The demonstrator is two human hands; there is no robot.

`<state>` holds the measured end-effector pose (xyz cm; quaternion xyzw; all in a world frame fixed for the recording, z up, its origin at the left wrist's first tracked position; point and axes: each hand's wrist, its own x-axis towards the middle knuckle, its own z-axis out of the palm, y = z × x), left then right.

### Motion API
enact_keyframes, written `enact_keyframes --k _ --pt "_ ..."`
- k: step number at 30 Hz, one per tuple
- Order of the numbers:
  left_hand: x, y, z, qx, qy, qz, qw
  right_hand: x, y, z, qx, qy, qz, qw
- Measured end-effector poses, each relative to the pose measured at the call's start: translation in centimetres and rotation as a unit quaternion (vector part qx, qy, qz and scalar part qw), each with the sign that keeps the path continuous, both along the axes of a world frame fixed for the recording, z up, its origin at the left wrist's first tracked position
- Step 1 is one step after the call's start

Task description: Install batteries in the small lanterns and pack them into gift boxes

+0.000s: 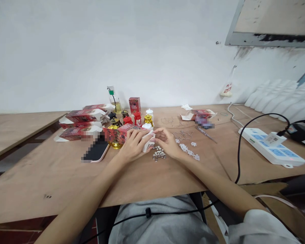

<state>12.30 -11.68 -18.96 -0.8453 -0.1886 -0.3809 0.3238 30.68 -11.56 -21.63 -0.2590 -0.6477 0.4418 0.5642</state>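
A stack of cartons (85,115) lies at the desk's (132,186) rear left corner. To its right, a bottle (117,107) and an upright box (134,105) stand along the rear edge, lanterns (137,119) grouped before them. Phone (98,149): in front of the stack. Held carton (117,136): between phone and discs (159,153), at desk middle. Flat plates (188,150) lie right of the discs; wires (184,135) behind the plates. Farther right: tweezers (206,135), before a flattened carton (202,114). Power strip (255,138): right side, near the front edge.
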Motion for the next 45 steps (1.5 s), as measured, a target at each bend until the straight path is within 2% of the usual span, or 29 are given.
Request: enact_keyframes --k 12,18,26,34,41,45 --pt "-0.1 0.1 -0.2 -0.004 -0.013 -0.009 1.000 0.3 0.4 0.0 0.015 0.011 0.032 0.999" --pt "0.0 0.0 -0.1 0.016 0.002 0.003 1.000 0.2 0.8 -0.3 -0.002 0.036 0.054 0.998" --pt "0.1 -0.2 0.0 0.004 0.012 0.014 1.000 0.0 0.7 -0.2 -0.033 0.040 0.044 0.998" --pt "0.6 -0.5 -0.2 0.014 0.004 -0.020 1.000 0.2 0.6 -0.2 -0.028 0.018 0.077 0.996" --pt "0.8 -0.9 0.2 0.045 -0.025 -0.047 0.998 0.3 0.4 0.4 -0.039 0.022 0.165 0.985" --pt "1.3 -1.4 0.3 0.071 -0.024 -0.069 0.995 0.2 -0.2 0.6 -0.114 0.050 0.221 0.967"
